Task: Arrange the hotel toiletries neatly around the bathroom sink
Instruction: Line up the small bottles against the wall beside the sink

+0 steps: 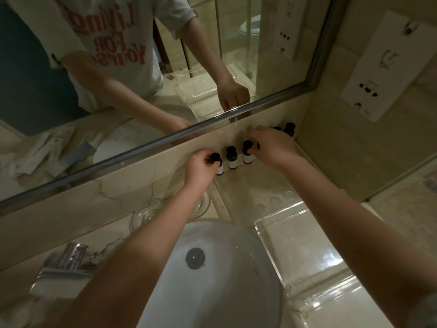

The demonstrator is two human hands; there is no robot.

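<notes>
Left hand (200, 167) is pinching the leftmost bottle (219, 167) by its cap, right hand (272, 146) is gripping the third bottle (247, 155) (one untouched between) — row is standing at the far counter (238, 185) edge, below the mirror (236, 55).

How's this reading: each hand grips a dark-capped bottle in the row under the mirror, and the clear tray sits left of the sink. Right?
Not quite: the head view shows the clear tray right of the sink, not left. The rest holds: the left hand grips the first dark-capped bottle and the right hand grips the third bottle in the row under the mirror.
</notes>
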